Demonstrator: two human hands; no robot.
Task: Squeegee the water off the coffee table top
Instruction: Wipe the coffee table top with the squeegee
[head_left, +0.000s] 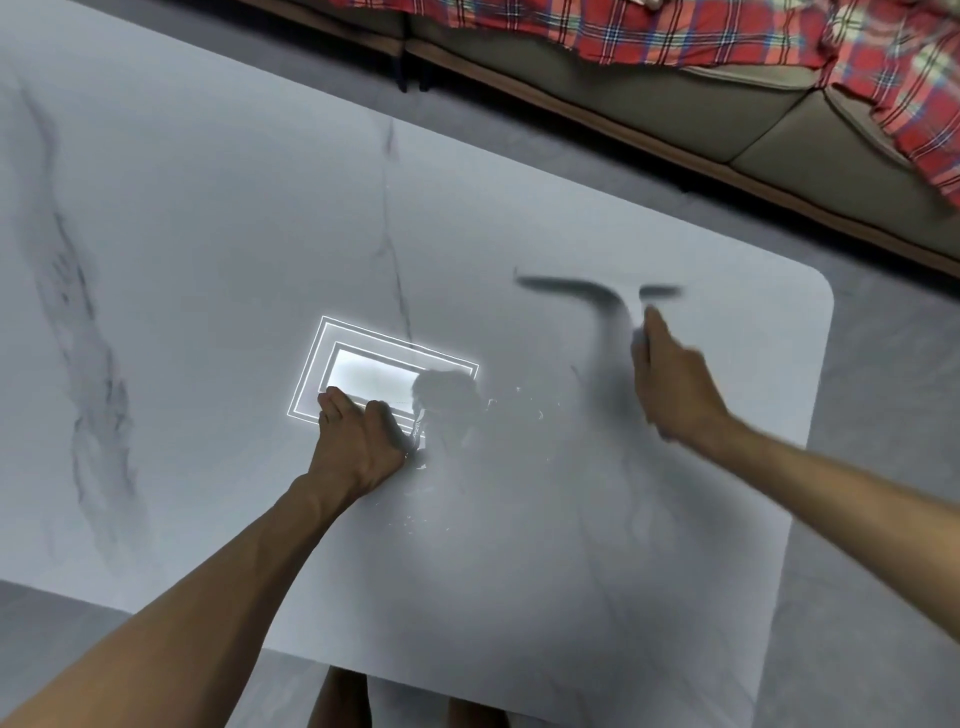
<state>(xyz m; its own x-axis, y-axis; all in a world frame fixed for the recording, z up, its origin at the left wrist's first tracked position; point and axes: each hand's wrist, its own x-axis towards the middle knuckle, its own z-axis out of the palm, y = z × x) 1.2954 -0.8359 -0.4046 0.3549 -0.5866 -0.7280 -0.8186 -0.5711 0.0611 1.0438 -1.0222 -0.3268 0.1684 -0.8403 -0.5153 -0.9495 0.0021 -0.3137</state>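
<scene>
The white marble-look coffee table top (218, 218) fills most of the view. Water droplets (511, 402) lie scattered near its middle. My right hand (672, 382) grips the handle of a squeegee (602, 288), blurred by motion, with its dark blade lying across the table toward the far right corner. My left hand (358, 436) rests fingers-down on the table beside the water, over the bright reflection of a ceiling light (374, 371). It holds nothing that I can see.
A sofa (691, 98) with a red plaid blanket (779, 41) runs along the far side. Grey floor (883, 467) surrounds the table. The table's rounded right corner (818, 286) is close to the squeegee. My legs (343, 701) show under the near edge.
</scene>
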